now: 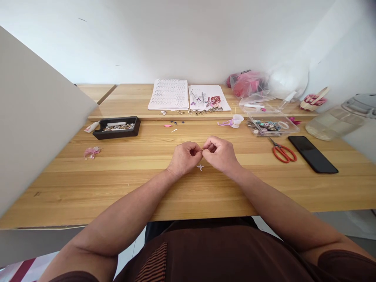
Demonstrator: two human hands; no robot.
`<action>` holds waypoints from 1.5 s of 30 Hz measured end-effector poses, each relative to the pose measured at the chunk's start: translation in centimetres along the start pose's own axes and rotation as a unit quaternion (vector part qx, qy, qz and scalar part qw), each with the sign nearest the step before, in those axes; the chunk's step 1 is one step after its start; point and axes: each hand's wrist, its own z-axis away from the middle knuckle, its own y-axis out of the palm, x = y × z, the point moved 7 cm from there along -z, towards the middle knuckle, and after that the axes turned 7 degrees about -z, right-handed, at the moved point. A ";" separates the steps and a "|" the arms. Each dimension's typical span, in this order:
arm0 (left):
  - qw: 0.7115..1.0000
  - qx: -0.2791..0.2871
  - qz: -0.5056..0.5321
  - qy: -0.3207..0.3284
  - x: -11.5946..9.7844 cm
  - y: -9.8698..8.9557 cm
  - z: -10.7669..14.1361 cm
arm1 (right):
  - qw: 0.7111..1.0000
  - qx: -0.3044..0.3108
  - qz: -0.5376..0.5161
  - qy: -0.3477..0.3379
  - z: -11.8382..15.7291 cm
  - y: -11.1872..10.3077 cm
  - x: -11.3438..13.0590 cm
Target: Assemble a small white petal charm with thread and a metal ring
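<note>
My left hand point(186, 158) and my right hand point(219, 154) meet over the middle of the wooden table, fingertips touching. Both are closed in a pinch. Whatever sits between the fingertips is tiny and mostly hidden; only a yellowish speck shows there. Just below the hands, a small white curved piece with pointed ends point(200, 167) lies on the tabletop point(188, 196). Beyond the hands are a small white wavy strip point(174, 131), a pink piece point(167, 125) and several dark blue bits point(175, 123).
Orange-handled scissors point(283, 151) and a black phone point(313, 154) lie at right, near a large glass jar point(329, 121) and a clear parts box point(273, 126). At left stands a black tray point(117, 128) of beads. Paper sheets point(169, 94) rest on the raised back shelf.
</note>
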 end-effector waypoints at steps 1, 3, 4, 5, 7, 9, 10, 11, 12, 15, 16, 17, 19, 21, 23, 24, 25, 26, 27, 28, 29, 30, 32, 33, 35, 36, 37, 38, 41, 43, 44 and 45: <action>1.000 0.003 0.007 -0.006 0.1 0.0 0.0 | 1.000 -0.001 0.004 -0.005 0.0 0.0 0.0; 0.999 0.011 0.036 -0.026 0.5 0.1 -0.2 | 1.000 0.002 -0.002 -0.018 0.0 0.0 0.1; 0.997 0.016 0.060 -0.039 0.8 0.1 -0.3 | 1.000 0.006 -0.015 -0.022 -0.1 0.0 0.0; 0.994 0.020 0.092 -0.056 1.2 0.2 -0.4 | 0.999 0.011 -0.035 -0.022 -0.2 -0.1 -0.2; 0.980 0.028 0.171 -0.101 2.1 0.4 -0.6 | 0.996 0.021 -0.088 -0.004 -0.5 -0.3 -0.8; 0.958 0.036 0.244 -0.148 2.8 0.7 -0.5 | 0.991 0.029 -0.132 0.019 -0.8 -0.5 -1.5; 0.948 0.040 0.271 -0.164 3.0 0.9 -0.4 | 0.988 0.034 -0.148 0.025 -1.0 -0.5 -1.8; 0.940 0.047 0.289 -0.173 3.0 1.0 -0.3 | 0.986 0.042 -0.160 0.029 -1.0 -0.4 -2.0; 0.936 0.054 0.299 -0.176 2.9 1.2 -0.3 | 0.984 0.052 -0.169 0.031 -1.1 -0.3 -2.1; 0.934 0.068 0.305 -0.171 2.7 1.4 -0.1 | 0.973 0.088 -0.207 0.045 -1.0 0.4 -2.2; 0.935 0.067 0.303 -0.170 2.7 1.4 -0.1 | 0.969 0.098 -0.220 0.052 -1.0 0.5 -2.3; 0.936 0.066 0.300 -0.169 2.8 1.4 -0.1 | 0.965 0.106 -0.232 0.057 -1.0 0.6 -2.3; 0.940 0.063 0.293 -0.163 2.9 1.3 -0.2 | 0.961 0.114 -0.247 0.061 -1.1 0.6 -2.3; 0.943 0.064 0.288 -0.156 2.9 1.3 -0.2 | 0.961 0.115 -0.246 0.055 -1.1 0.5 -2.2; 0.942 0.071 0.289 -0.155 2.9 1.3 -0.1 | 0.965 0.111 -0.235 0.044 -1.1 0.3 -2.0; 0.941 0.074 0.290 -0.157 2.8 1.3 -0.1 | 0.967 0.108 -0.226 0.036 -1.1 0.2 -1.8; 0.940 0.078 0.290 -0.159 2.8 1.4 0.0 | 0.970 0.107 -0.217 0.028 -1.0 0.2 -1.7; 0.940 0.079 0.290 -0.160 2.8 1.4 0.0 | 0.972 0.104 -0.209 0.019 -1.0 0.2 -1.5; 0.940 0.079 0.289 -0.161 2.8 1.4 0.0 | 0.974 0.101 -0.203 0.010 -0.9 0.2 -1.4; 0.941 0.078 0.288 -0.161 2.8 1.4 0.0 | 0.975 0.098 -0.200 0.001 -0.9 0.2 -1.3; 0.941 0.077 0.287 -0.160 2.8 1.3 0.0 | 0.975 0.095 -0.199 -0.005 -0.8 0.2 -1.2; 0.943 0.075 0.284 -0.158 2.8 1.3 0.0 | 0.975 0.093 -0.200 -0.008 -0.8 0.3 -1.2; 0.946 0.070 0.275 -0.154 2.8 1.2 -0.1 | 0.974 0.091 -0.205 -0.009 -0.8 0.4 -1.3; 0.948 0.068 0.270 -0.154 2.7 1.2 -0.1 | 0.974 0.091 -0.207 -0.006 -0.8 0.5 -1.4; 0.949 0.066 0.268 -0.154 2.6 1.1 -0.1 | 0.974 0.085 -0.209 0.001 -0.8 0.6 -1.7; 0.948 0.067 0.270 -0.155 2.6 1.1 -0.1 | 0.975 0.080 -0.206 0.005 -0.8 0.5 -1.8; 0.947 0.067 0.274 -0.155 2.5 1.2 -0.1 | 0.977 0.073 -0.201 0.011 -0.8 0.5 -2.0; 0.946 0.067 0.277 -0.154 2.4 1.2 -0.1 | 0.979 0.065 -0.194 0.017 -0.8 0.5 -2.2; 0.948 0.059 0.274 -0.152 2.3 1.2 0.0 | 0.984 0.039 -0.169 0.034 -0.8 0.3 -2.5; 0.952 0.047 0.259 -0.156 2.3 1.1 0.0 | 0.987 0.026 -0.156 0.037 -0.7 0.2 -2.4; 0.955 0.043 0.249 -0.158 2.4 1.1 0.0 | 0.988 0.020 -0.149 0.035 -0.7 0.1 -2.3; 0.958 0.040 0.237 -0.159 2.4 1.0 0.0 | 0.989 0.016 -0.142 0.032 -0.6 0.1 -2.1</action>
